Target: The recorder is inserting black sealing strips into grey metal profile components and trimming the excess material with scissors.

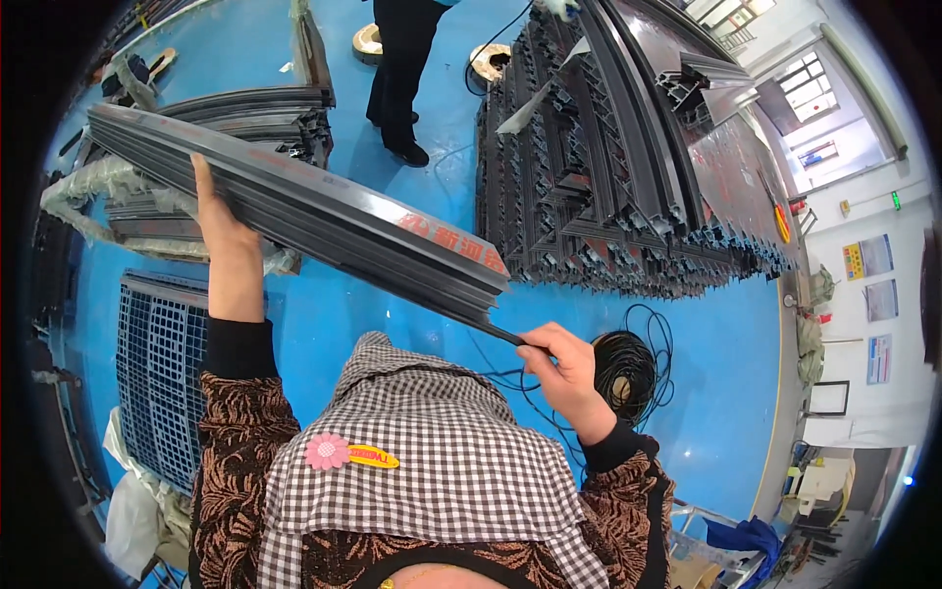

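Note:
A long dark grey metal profile [324, 211] with lengthwise grooves and red print runs slantwise in front of me, its near end towards the right. My left hand [229, 231] grips it partway along from below; most of the fingers are hidden behind the profile. At the near end a thin black sealing strip [505, 335] comes out of the lower edge. My right hand [564, 371] pinches this strip between thumb and fingers, just beyond the profile's end. Below it on the floor lies a coil of black strip [628, 371], with loose loops around it.
A tall stack of dark profiles [589, 167] stands at the far right, another stack [265, 118] at the far left. A blue plastic grid crate [157, 363] is on the left. Someone's dark-trousered legs [397, 74] stand between the stacks. Spools [488, 64] lie on the blue floor.

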`<act>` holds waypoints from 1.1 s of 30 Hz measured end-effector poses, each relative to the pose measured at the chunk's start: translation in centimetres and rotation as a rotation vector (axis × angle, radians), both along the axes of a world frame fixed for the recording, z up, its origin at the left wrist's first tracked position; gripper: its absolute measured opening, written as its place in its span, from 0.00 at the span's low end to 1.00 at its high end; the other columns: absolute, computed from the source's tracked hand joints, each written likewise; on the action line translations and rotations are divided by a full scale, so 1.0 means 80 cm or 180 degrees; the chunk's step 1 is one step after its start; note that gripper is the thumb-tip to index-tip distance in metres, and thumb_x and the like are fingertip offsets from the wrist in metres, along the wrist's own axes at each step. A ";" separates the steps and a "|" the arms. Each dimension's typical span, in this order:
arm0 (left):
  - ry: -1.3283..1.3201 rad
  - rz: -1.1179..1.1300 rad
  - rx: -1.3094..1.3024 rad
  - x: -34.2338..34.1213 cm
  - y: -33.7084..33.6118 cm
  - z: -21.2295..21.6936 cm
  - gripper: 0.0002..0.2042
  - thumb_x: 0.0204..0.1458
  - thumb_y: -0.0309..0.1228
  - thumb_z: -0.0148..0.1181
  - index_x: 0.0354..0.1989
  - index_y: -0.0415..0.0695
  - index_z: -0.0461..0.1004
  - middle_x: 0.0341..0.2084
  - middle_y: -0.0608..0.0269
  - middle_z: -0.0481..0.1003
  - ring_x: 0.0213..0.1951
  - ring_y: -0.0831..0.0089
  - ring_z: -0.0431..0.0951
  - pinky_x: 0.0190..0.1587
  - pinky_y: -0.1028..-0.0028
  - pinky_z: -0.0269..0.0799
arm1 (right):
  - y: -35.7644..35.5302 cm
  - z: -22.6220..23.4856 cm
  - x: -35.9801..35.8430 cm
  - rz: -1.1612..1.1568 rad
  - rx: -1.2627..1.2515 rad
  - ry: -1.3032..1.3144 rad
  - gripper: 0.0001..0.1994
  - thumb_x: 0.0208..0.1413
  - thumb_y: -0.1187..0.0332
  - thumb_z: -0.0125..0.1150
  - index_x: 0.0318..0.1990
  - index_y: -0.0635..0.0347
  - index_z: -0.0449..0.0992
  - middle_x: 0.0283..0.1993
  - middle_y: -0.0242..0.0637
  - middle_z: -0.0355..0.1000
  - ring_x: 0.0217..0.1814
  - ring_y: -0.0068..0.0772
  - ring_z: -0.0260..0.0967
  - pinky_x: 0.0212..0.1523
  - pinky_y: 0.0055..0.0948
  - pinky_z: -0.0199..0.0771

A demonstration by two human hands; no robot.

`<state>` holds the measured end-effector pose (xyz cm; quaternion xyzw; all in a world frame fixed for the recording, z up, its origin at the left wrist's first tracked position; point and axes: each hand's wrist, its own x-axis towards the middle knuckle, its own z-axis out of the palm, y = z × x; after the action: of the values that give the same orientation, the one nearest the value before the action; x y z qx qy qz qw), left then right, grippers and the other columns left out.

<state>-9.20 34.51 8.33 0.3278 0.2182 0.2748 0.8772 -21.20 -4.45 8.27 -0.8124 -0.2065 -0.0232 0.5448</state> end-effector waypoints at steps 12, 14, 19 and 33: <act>-0.0162 -0.0032 0.0028 -0.009 -0.015 -0.005 0.36 0.51 0.57 0.54 0.55 0.36 0.59 0.40 0.47 0.72 0.42 0.59 0.76 0.46 0.63 0.74 | 0.013 -0.009 -0.001 0.0038 -0.0001 -0.0412 0.10 0.47 0.84 0.57 0.39 0.69 0.75 0.26 0.36 0.71 0.18 0.23 0.61 0.20 0.18 0.62; -0.0189 -0.0139 0.0031 -0.010 -0.014 -0.003 0.35 0.51 0.57 0.53 0.55 0.37 0.58 0.39 0.47 0.73 0.41 0.59 0.76 0.47 0.63 0.74 | 0.023 -0.007 0.001 0.0031 -0.0013 -0.0361 0.10 0.47 0.83 0.58 0.38 0.68 0.75 0.26 0.36 0.70 0.19 0.24 0.60 0.20 0.21 0.61; -0.0286 -0.0153 -0.0120 -0.011 -0.016 -0.001 0.32 0.52 0.57 0.52 0.51 0.39 0.61 0.37 0.47 0.73 0.40 0.60 0.76 0.46 0.64 0.74 | 0.015 -0.005 -0.001 0.0044 -0.0274 -0.0542 0.10 0.46 0.82 0.59 0.39 0.68 0.74 0.26 0.36 0.70 0.20 0.27 0.60 0.21 0.24 0.60; -0.0205 -0.0353 -0.0214 -0.017 -0.029 0.018 0.31 0.52 0.58 0.50 0.48 0.38 0.64 0.35 0.51 0.74 0.37 0.64 0.77 0.44 0.66 0.74 | 0.008 -0.011 -0.008 -0.0121 -0.0531 -0.0732 0.05 0.50 0.77 0.58 0.34 0.65 0.72 0.26 0.37 0.68 0.20 0.30 0.59 0.22 0.26 0.61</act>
<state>-10.58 32.20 9.74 0.3007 0.1805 0.2287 0.9081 -21.86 -3.82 7.42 -0.8506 -0.2533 -0.1092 0.4475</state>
